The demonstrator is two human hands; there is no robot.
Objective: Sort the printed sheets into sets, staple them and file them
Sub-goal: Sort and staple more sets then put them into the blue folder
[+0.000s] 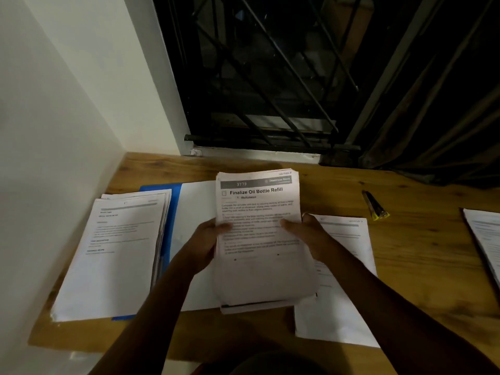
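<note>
I hold a stack of printed sheets upright above the wooden desk; its top page reads "Finalize Oil Bottle Refill". My left hand grips the stack's left edge with the thumb on the front. My right hand grips the right edge, thumb across the text. A pile of printed sheets lies at the left on an open blue folder. Under the held stack lies a blank white sheet. More sheets lie to the right beneath my right forearm.
A small yellow and black stapler lies on the wooden desk at the right rear. Another paper pile sits at the far right edge. A white wall bounds the left side; a barred window and dark curtain stand behind.
</note>
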